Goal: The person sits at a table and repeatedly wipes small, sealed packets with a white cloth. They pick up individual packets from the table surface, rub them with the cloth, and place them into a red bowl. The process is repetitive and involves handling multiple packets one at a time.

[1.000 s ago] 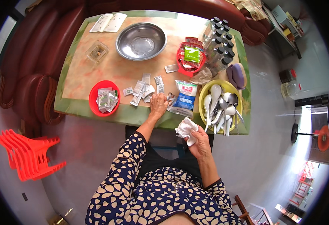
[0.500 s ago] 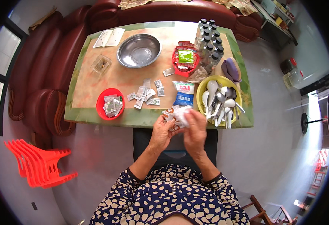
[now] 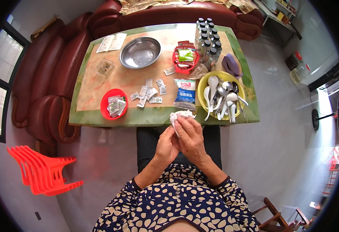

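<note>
Grip: both hands close together on a crumpled white tissue [image 3: 180, 116], at the near edge of the table [image 3: 96, 83].
Right hand [image 3: 192, 137]: fingers curled over the tissue, holding it from the right and above.
Left hand [image 3: 167, 145]: pressed against the right hand from the left, fingers tucked under it; whether it grips the tissue itself I cannot tell.
Tissue place: just near of the blue and white packet [image 3: 185, 94], which lies flat on the table.
Right of packet: yellow bowl [image 3: 205, 83] filled with white spoons [image 3: 212, 87].
Left of packet: small sachets [image 3: 148, 94] scattered on the table, then a red bowl [image 3: 104, 110] with more sachets.
Far side: steel bowl [image 3: 140, 53], red basket [image 3: 185, 62], a cluster of dark-capped bottles [image 3: 207, 40].
Floor, left: stacked red chairs [image 3: 41, 174].
</note>
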